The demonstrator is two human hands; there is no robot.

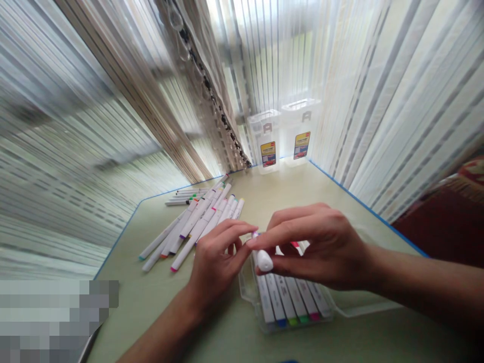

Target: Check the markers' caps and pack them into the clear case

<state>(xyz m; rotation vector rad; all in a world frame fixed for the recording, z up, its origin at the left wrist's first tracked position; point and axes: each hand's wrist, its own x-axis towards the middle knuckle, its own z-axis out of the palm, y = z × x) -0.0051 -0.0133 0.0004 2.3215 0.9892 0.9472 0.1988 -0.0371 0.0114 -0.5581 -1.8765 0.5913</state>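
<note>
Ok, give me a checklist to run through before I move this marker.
1. Right hand grips marker: ok.
2. Left hand grips it too: cannot tell, fingers overlap.
3. Row in case side by side: ok.
4. Free room in case: cannot tell, hands block part.
5. Loose pile tidy: not ok, markers lie crossed.
6. Clear boxes upright: ok, at the table's far edge.

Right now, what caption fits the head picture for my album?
Left hand and right hand on one white marker above a clear case of markers, beside a loose pile.
</note>
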